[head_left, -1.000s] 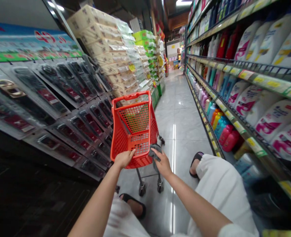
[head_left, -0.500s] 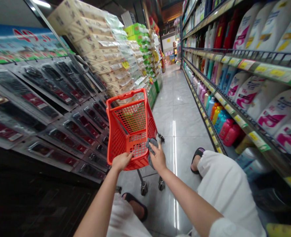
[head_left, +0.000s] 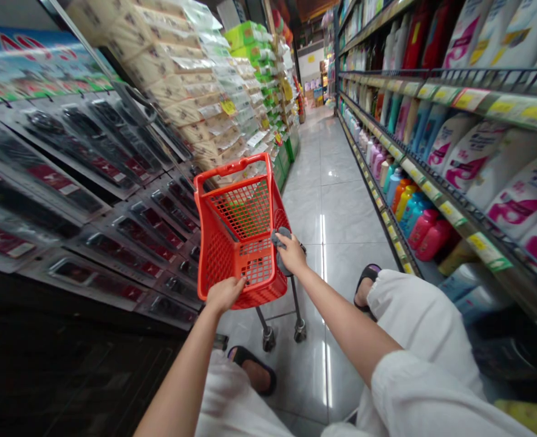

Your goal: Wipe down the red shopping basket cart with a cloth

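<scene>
A red plastic cart basket [head_left: 218, 255] with mesh walls stands on a dark wheeled frame in front of me. My left hand [head_left: 225, 294] is closed over its near rim at the left, fingers over the edge. A grey cloth [head_left: 280, 238] is in my right hand [head_left: 291, 254], pressed against the basket's right side wall near the top edge. Part of the cloth hangs down outside that wall. No goods show inside the basket.
Packaged goods hang on a rack [head_left: 127, 224] close at the left. Behind it rise stacked tissue packs [head_left: 172, 79]. Shelves [head_left: 451, 212] of bottles line the right side. A tiled aisle [head_left: 345, 209] runs ahead between them. My sandalled feet are beside the cart.
My right hand and the cloth have moved forward along the basket's right side. My left hand stays on the near rim. The view has shifted slightly.
</scene>
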`<action>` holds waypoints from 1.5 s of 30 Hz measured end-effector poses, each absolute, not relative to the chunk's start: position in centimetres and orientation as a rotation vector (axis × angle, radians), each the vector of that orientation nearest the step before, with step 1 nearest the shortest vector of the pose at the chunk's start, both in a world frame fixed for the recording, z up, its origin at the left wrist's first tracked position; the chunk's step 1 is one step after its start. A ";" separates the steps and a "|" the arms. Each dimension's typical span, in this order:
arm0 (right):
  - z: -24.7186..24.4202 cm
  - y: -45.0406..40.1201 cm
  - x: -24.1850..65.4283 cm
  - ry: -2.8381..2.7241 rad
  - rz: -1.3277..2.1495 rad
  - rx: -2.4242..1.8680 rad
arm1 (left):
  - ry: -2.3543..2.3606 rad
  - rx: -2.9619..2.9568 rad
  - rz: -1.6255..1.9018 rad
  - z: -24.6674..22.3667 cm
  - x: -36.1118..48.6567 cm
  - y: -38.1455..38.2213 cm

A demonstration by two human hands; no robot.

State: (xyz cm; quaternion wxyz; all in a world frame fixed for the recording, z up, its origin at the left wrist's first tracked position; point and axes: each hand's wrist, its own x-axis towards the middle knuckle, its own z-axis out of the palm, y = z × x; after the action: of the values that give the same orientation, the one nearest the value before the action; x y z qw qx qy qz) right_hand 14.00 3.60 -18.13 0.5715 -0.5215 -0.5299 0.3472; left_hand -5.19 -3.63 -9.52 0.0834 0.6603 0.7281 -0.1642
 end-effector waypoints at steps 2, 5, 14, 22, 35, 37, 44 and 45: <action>-19.5 1.6 13.4 -1.230 0.794 -1.152 | 2.185 1.965 -0.491 -9.5 -4.9 -3.4; -23.0 -3.1 12.1 -1.219 0.781 -1.033 | 2.195 1.968 -0.495 -9.5 -4.7 -3.2; -27.1 -0.7 11.6 -0.939 1.036 -1.293 | 2.213 1.984 -0.490 -9.8 -4.8 -3.2; -24.7 4.7 12.3 -1.032 0.875 -1.137 | 2.222 1.994 -0.471 -9.9 -4.7 -2.9; -21.8 6.8 12.8 -0.957 0.931 -0.929 | 2.221 1.969 -0.508 -10.0 -4.1 -3.3; -21.4 8.0 13.3 -1.027 0.893 -0.964 | 2.218 1.971 -0.504 -10.0 -3.7 -3.3; -28.2 2.1 14.0 -0.980 0.998 -1.156 | 2.270 1.964 -0.470 -9.7 -2.1 -2.8; -28.7 0.7 13.7 -0.964 0.997 -1.166 | 2.279 1.988 -0.465 -9.7 -1.8 -2.8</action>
State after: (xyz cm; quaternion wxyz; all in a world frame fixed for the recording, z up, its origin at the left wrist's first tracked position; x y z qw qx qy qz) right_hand 13.67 0.74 -28.74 0.6171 -0.5063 -0.4186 0.4331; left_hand -1.83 -2.75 -9.69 0.0408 0.6492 0.7442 -0.1517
